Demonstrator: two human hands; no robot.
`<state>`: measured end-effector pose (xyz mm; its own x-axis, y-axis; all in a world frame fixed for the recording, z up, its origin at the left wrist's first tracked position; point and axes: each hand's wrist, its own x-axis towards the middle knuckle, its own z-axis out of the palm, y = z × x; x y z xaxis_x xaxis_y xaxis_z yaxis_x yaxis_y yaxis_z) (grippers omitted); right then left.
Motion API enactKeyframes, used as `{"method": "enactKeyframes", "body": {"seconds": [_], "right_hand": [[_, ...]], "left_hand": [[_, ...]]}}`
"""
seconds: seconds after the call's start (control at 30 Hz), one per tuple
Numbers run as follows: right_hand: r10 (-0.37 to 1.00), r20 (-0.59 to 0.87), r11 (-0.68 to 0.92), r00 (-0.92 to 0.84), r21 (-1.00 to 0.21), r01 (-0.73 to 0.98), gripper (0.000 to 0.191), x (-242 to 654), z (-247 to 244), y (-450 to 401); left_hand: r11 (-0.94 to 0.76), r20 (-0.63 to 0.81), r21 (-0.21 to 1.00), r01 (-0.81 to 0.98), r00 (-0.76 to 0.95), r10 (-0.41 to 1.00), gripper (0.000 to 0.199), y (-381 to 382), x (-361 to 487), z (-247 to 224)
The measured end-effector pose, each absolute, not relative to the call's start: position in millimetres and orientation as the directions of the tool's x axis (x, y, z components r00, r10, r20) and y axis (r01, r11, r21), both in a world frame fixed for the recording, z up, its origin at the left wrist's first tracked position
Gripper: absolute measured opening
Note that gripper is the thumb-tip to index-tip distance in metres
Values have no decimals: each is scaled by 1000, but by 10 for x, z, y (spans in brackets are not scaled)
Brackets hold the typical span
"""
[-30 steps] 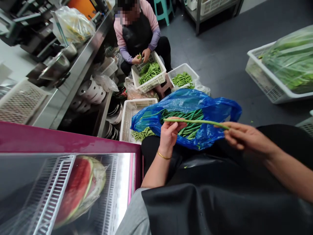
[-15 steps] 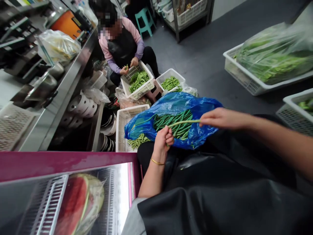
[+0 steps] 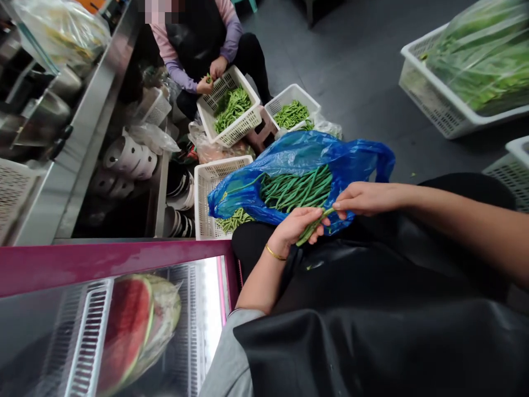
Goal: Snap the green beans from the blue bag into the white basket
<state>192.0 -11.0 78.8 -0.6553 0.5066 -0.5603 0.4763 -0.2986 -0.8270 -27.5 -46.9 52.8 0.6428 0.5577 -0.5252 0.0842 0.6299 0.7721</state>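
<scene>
My left hand [image 3: 303,223] is closed around a few short green bean pieces [image 3: 306,236]. Between the fingertips of my right hand [image 3: 357,198] is pinched the end of a green bean [image 3: 329,212] that runs into my left hand. Just beyond both hands, a blue plastic bag [image 3: 312,144] lies open with many long green beans [image 3: 295,188] inside. A white basket [image 3: 200,198] to the left of the bag holds short bean pieces [image 3: 235,220], partly covered by the bag.
A co-worker [image 3: 198,44] sits opposite, hands over a white basket [image 3: 215,135] of bean pieces. Another basket [image 3: 296,92] of beans stands beside it. Bagged leafy greens [image 3: 487,66] lie at right. A glass-topped cooler [image 3: 124,253] with cut watermelon [image 3: 132,325] borders my left.
My hands have come closer together; the long bean stretched between them is now a short length, with bean pieces showing in my left hand. The view has tilted down.
</scene>
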Motion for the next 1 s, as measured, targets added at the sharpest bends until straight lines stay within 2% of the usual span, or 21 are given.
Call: {"method": "enactKeyframes", "body": {"seconds": [0.1,0.2,0.27,0.33,0.4,0.47,0.63,0.87,0.93,1.0], "right_hand": [[445,-563,-325,-696,-826,460,45,1932,713,-57],[394,-553,-528,-734,-790,312,42,1896,467,-146],[468,-545,-672,-695,-731,121,40,1821,278,-263],[608,-534,-722,-587,-679,-131,32,1724,152,-381],[720,-520,-682,-459,-651,-333,20,1636,118,-461],[769,-520,-639,-373,-649,-414,15,1574,153,-490],[774,-571,-631,-275,-658,-411,24,1501,278,-477],[745,-605,-664,-280,-638,-390,30,1503,291,-472],[757,-593,-653,-276,-668,-356,32,1504,267,-476],[807,-534,-588,-253,-765,-262,37,1485,246,-509]], "left_hand": [[599,-469,800,29,654,594,42,-563,-280,487],[571,-350,768,-289,558,752,46,-637,-288,473],[512,-357,683,-521,373,856,42,-648,-256,472],[481,-439,587,-652,243,865,34,-624,-206,460],[494,-496,486,-721,237,835,31,-592,-163,433],[508,-501,419,-753,275,821,35,-579,-142,400],[555,-465,407,-725,359,809,40,-624,-167,359],[577,-427,436,-690,406,808,42,-633,-213,389],[577,-420,436,-690,411,809,42,-626,-209,394],[574,-414,427,-699,414,811,42,-627,-194,376]]}}
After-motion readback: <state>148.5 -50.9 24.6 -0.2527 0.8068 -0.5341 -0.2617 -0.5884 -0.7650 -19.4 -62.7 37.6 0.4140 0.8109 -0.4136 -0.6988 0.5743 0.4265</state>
